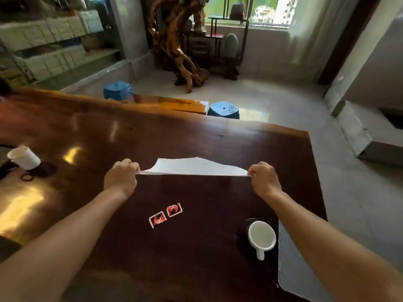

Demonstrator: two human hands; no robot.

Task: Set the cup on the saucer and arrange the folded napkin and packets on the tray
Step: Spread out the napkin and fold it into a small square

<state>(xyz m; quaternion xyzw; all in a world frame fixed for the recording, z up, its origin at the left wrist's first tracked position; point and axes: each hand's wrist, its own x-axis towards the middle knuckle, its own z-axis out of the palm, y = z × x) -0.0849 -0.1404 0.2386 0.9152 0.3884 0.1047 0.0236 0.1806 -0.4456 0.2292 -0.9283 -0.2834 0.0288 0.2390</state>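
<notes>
Both arms reach straight out over the dark wooden table (196,138), the left hand (121,176) and right hand (263,179) level with each other, knuckles up, each pinched tight on a near corner of the white napkin (194,167). The napkin hangs stretched between them above the tabletop, its long axis running left to right, far edge curling upward. Nearer the person lie two red packets (165,215) side by side; the white cup (261,237) sits on a dark saucer (244,233), handle pointing toward the person, just beside the grey tray (292,264)
</notes>
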